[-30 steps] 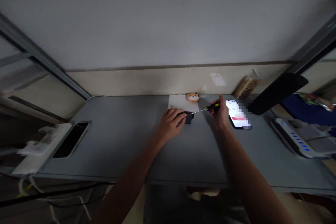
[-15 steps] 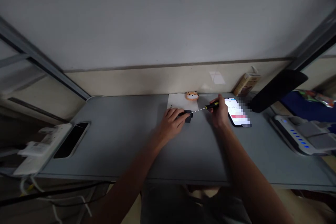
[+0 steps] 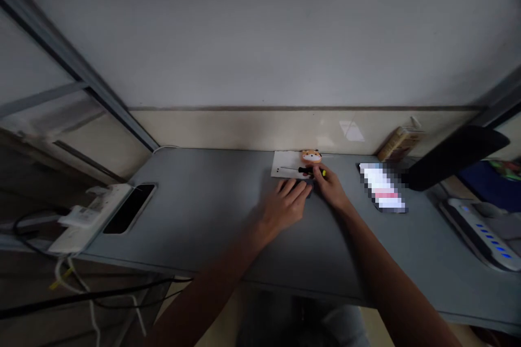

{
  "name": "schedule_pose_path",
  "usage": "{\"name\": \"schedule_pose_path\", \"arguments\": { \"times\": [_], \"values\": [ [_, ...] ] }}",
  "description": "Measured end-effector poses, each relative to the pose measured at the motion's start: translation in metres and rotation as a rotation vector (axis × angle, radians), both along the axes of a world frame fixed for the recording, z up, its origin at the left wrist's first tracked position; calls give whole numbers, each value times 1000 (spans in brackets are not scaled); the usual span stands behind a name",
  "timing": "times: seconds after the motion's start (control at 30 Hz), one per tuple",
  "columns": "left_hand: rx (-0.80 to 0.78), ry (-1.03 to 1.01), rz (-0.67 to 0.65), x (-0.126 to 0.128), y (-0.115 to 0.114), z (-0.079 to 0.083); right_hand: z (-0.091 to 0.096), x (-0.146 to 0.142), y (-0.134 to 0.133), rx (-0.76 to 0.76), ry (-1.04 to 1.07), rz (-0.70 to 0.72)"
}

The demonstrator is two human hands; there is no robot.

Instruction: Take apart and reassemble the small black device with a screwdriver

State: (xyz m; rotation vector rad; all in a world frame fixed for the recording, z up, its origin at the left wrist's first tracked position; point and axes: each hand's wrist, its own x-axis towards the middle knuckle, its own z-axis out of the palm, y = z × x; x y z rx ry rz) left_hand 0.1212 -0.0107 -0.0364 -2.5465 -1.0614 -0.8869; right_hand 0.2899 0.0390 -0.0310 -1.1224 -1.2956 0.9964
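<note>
While the right hand is gripping a screwdriver above a white sheet, the left hand is steadying a dark object just beside it.

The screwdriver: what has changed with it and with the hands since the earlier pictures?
The right hand moved left, next to the left hand, still holding the screwdriver, whose shaft now lies over the white paper instead of reaching the dark object. The phone and orange figurine stayed in place.

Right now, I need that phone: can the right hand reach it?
Probably yes: the right hand holds a screwdriver, but only grey desktop lies between it and the phone.
</note>
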Motion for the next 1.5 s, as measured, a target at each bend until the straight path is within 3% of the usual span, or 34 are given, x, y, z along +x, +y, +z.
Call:
{"name": "schedule_pose_path", "arguments": {
  "times": [0.2, 0.33, 0.4, 0.67, 0.8, 1.0, 1.3, 1.5],
  "values": [
    [1, -46, -49, -4, 6, 1, -5, 2, 1, 15, -43, 71],
    [-30, -118, -183, -21, 14, 6, 0, 3, -1, 47, -16, -5],
    [-83, -187, -190, -31, 16, 10, 4, 5, -3, 38, 12, -72],
    [-658, -601, -129, -47, 33, 3, 5, 20, -1, -93, 270, -312],
    [-851, -632, -74, -46, 42, -7, 6, 26, 1, -103, 318, -387],
    [-773, -484, -40, -50, 44, -9, 11, 29, 1, -113, 342, -403],
    [-713, -236, -227, -51, 22, 13, 12, 29, 0, -104, 296, -374],
    [-858, -413, -219, -56, 32, 3, 17, 31, 0, -103, 299, -403]
  ]
}}
